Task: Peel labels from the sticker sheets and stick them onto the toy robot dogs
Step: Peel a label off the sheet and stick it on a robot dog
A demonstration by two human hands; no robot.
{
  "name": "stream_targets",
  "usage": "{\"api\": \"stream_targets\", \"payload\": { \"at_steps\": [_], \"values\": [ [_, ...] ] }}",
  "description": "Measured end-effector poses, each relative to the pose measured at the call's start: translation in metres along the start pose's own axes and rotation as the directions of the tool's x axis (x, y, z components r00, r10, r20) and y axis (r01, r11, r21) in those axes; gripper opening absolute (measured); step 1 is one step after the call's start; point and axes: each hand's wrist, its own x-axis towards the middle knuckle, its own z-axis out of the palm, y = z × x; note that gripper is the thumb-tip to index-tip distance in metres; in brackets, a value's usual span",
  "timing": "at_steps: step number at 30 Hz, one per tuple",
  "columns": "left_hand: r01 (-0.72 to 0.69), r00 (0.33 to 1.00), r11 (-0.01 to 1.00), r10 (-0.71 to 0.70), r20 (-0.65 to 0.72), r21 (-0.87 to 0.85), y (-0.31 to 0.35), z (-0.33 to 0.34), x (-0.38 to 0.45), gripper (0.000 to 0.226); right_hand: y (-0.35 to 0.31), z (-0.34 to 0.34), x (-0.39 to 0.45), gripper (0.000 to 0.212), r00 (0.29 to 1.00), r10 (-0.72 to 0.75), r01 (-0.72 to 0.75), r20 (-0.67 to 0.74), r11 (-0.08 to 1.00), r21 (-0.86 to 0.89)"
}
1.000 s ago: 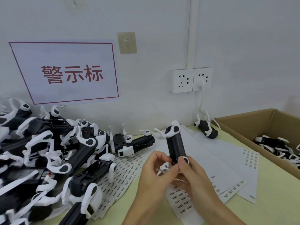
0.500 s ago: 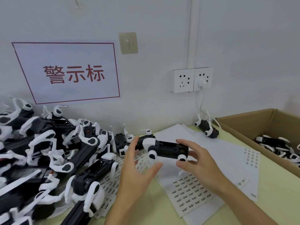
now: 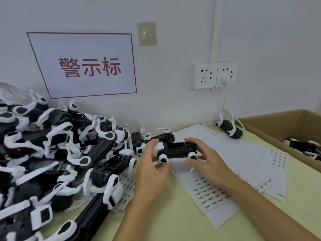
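Both forearms reach in from the lower edge, bare, angled toward the middle of the tabletop (image 3: 173, 223). Left hand (image 3: 152, 173): back of hand up, fingers curled round the white head end of a toy robot dog (image 3: 175, 150), thumb underneath. Right hand (image 3: 208, 164): fingers arched over the dog's far end, thumb pressed beneath by a white leg joint. Both hands grip it. The dog is held level, lengthwise left to right, just above the sticker sheets (image 3: 213, 181).

Dog body: black, boxy, hard glossy plastic; white rounded leg joints with black centres. Sheets: thin white paper, flat, overlapping, printed with rows of small dark labels; some rows bare. Tabletop pale yellow-green, smooth, matte.

Left: a heaped pile of dogs (image 3: 52, 153), legs tangled. One lone dog (image 3: 229, 129) lies by the wall. Right: brown cardboard box (image 3: 278, 126) holding more dogs.
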Motion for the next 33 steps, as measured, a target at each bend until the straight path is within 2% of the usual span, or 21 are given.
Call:
{"api": "stream_targets", "payload": {
  "at_steps": [6, 9, 12, 15, 17, 19, 21, 23, 25, 28, 33],
  "values": [
    [-0.037, 0.998, 0.986, 0.046, -0.05, 0.164, 0.003, 0.001, -0.003, 0.074, -0.004, 0.002, -0.006, 0.059, 0.998, -0.066, 0.068, 0.02, 0.994, -0.081],
    [-0.082, 0.994, 0.975, 0.095, -0.053, 0.206, 0.007, 0.0, -0.006, 0.082, -0.009, -0.006, -0.009, 0.053, 0.977, -0.119, 0.103, -0.176, 0.99, -0.099],
    [-0.174, 0.98, 0.942, 0.193, -0.039, 0.287, 0.018, 0.004, -0.012, 0.076, -0.009, -0.025, -0.011, 0.033, 0.948, -0.023, -0.014, -0.317, 0.993, -0.115],
    [-0.328, 0.928, 0.863, 0.37, -0.037, 0.383, 0.036, 0.021, -0.02, 0.06, 0.0, -0.052, -0.021, 0.026, 0.95, 0.121, -0.197, -0.287, 0.946, -0.256],
    [-0.407, 0.908, 0.823, 0.411, 0.078, 0.397, 0.049, 0.041, -0.027, 0.048, 0.007, -0.07, -0.031, 0.023, 0.936, 0.201, -0.3, -0.29, 0.885, -0.355],
    [-0.449, 0.891, 0.808, 0.37, 0.264, 0.381, 0.059, 0.066, -0.031, 0.041, 0.01, -0.084, -0.038, 0.021, 0.911, 0.279, -0.394, -0.305, 0.809, -0.436],
    [-0.44, 0.86, 0.819, 0.267, 0.434, 0.368, 0.061, 0.087, -0.033, 0.044, 0.009, -0.093, -0.043, 0.024, 0.887, 0.36, -0.462, -0.29, 0.701, -0.543],
    [-0.404, 0.828, 0.827, 0.149, 0.54, 0.391, 0.056, 0.099, -0.035, 0.053, 0.011, -0.098, -0.049, 0.037, 0.856, 0.44, -0.502, -0.273, 0.574, -0.647],
    [-0.376, 0.812, 0.833, 0.085, 0.578, 0.406, 0.049, 0.103, -0.037, 0.064, 0.012, -0.101, -0.054, 0.049, 0.826, 0.498, -0.518, -0.262, 0.489, -0.702],
    [-0.4, 0.807, 0.814, 0.093, 0.584, 0.422, 0.043, 0.103, -0.038, 0.073, 0.01, -0.103, -0.054, 0.056, 0.803, 0.527, -0.559, -0.277, 0.508, -0.656],
    [-0.432, 0.822, 0.795, 0.154, 0.548, 0.425, 0.041, 0.105, -0.041, 0.064, 0.006, -0.111, -0.051, 0.046, 0.813, 0.453, -0.583, -0.367, 0.629, -0.514]
  ]
}}
